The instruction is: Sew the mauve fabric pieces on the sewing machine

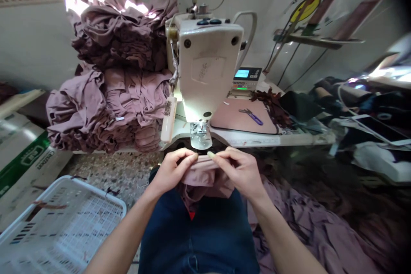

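Fabric piece (pixel 205 176) is hanging between both hands over the lap (pixel 199 239), just in front of the worktop's (pixel 298 139) front edge, lined up with the sewing machine (pixel 210 68). Left hand (pixel 176 169) is pinching one end of the folded upper edge, thumb against fingers; right hand (pixel 242 172) is pinching the other end the same way, both grips narrow. Step in hand is looking like straightening or folding that edge; nothing is lying under the needle area (pixel 201 135). Next move is probably calling for keeping the fold taut and even, then lifting it over the front edge onto the metal plate.

Room: only a narrow gap is separating the fingertips from the plate at the front edge. Cloth stacks (pixel 128 94) are crowding the worktop's left end, reaching its front edge, so leftward travel is looking tight. Right of the machine, a pink pad (pixel 231 117) is lying behind the front edge, offering flat room, though purple-handled snips (pixel 252 116) are resting on it. Below the right front edge, loose cloth (pixel 305 227) is bunching beside the lap, possibly snagging the hanging part.
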Demonstrator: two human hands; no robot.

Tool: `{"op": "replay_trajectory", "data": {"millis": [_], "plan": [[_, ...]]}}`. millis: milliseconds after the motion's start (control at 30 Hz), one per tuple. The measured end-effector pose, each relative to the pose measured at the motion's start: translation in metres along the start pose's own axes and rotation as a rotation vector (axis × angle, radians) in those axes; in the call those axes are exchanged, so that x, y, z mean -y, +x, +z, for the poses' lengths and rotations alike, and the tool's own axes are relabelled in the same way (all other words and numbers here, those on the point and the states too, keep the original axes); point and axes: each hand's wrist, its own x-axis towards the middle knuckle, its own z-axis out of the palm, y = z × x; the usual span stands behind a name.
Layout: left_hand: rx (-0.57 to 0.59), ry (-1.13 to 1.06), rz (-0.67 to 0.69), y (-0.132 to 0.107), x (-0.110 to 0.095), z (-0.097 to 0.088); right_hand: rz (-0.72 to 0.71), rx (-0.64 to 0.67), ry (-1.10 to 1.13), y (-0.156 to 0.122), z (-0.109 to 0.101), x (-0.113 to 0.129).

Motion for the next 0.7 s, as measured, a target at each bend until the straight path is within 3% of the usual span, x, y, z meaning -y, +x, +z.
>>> {"op": "replay_trajectory", "data": {"millis": [167, 333, 533, 700], "plan": [[-0.126, -0.033, -0.092, 0.018, 0.002, 0.005, 0.138, -0.015, 0.122, 0.021, 0.005, -0.018], [-0.2, -0.123, -0.156, 0.024, 0.008, 0.006, 0.12, -0.062, 0.125, 0.029, 0.004, -0.021], [-0.045, -0.157, -0.134, 0.005, 0.0, -0.005, 0.05, 0.08, 0.069, 0.013, -0.007, -0.008], [0.164, -0.016, -0.031, -0.005, 0.003, -0.013, -0.054, 0.06, 0.01, -0.007, -0.002, -0.002]]}}
